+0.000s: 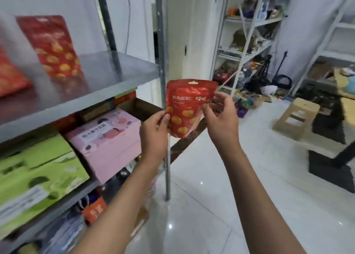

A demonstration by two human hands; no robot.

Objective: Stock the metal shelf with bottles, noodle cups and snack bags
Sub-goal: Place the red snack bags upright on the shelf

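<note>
A red snack bag [187, 104] with yellow pieces printed on it is held upright in front of the metal shelf's corner post [163, 61]. My left hand [154, 132] pinches its lower left edge. My right hand [221, 115] pinches its right edge with thumb and fingertips. On the grey metal shelf board [107, 75] to the left, a matching red snack bag [51, 46] stands upright. Another red bag [9, 77] lies at the far left edge.
Below the board sit a pink carton [111, 140] and green cartons [38, 177]. An orange bag [94, 210] and other packs fill the lowest level. A cardboard stool [295, 117], a white rack [249, 33] with clutter and a glossy tiled floor lie to the right.
</note>
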